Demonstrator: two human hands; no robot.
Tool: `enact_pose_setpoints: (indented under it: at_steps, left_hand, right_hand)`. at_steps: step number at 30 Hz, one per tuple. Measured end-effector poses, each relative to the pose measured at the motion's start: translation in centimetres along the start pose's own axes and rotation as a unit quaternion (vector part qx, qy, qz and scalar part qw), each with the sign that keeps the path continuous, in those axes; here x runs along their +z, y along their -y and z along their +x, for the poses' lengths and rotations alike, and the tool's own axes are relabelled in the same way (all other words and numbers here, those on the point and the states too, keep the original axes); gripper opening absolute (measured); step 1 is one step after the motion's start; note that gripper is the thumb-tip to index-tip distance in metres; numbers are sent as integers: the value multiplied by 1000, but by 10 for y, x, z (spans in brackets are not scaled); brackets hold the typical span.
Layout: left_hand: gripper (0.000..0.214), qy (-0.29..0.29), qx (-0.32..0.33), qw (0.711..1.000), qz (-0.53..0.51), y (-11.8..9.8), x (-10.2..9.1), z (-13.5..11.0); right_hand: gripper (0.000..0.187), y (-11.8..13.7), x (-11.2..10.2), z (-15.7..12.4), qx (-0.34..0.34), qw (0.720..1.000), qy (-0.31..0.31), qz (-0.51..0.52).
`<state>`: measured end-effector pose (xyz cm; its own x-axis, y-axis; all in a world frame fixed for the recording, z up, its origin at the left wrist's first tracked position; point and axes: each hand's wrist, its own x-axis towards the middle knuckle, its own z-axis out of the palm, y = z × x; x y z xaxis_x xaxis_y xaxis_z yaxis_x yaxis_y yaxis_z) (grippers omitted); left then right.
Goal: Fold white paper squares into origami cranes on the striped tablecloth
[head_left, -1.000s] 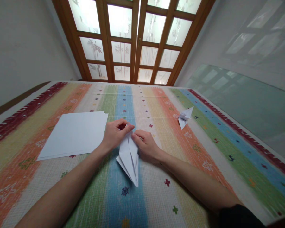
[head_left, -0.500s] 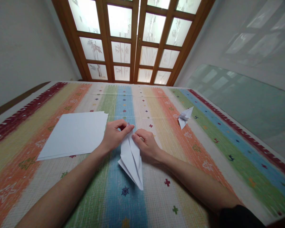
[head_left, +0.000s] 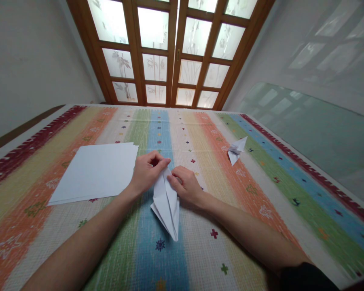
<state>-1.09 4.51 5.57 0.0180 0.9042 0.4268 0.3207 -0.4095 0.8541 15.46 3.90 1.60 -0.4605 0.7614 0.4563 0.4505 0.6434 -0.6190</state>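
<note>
A long white folded paper [head_left: 166, 202] lies between my hands, its layered pointed end facing me. My left hand [head_left: 150, 169] pinches its far tip between thumb and forefinger. On the paper's right edge, just below the tip, my right hand [head_left: 185, 184] is closed with the thumb on top and the fingers curled beneath. The far tip is mostly covered by my fingers. Left of my left hand rests a stack of white paper sheets [head_left: 95, 171]. A small folded paper figure [head_left: 237, 150], like an origami crane, sits farther off to the right.
A striped, patterned tablecloth [head_left: 212, 210] covers the table. Behind its far edge stand wooden doors with frosted glass panes [head_left: 156, 66]. A pale glass panel [head_left: 309, 121] leans along the right wall.
The near end of the folded paper has swung slightly to the left and its layers sit closer together. My right thumb has shifted slightly left; both hands keep their hold.
</note>
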Motion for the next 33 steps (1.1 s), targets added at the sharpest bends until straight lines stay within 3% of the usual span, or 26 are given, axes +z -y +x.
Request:
enact_pose_setpoints:
  at_steps: [4,15,25,33]
  left_hand:
    - [32,-13,-30,999,-25,2,0,1]
    - [37,-48,-105,990,-81,8,1,3]
    - [34,-69,-71,995,-26,0,2,1]
    - [33,-86,-52,994,-29,-1,0,0]
  right_hand:
    - [33,-2,1,-1,-1,1000,-6,3]
    - [26,-8,4,-3,-34,992,70,101]
    - [39,-5,8,-2,40,997,67,5]
    - [24,-7,9,-3,78,996,30,40]
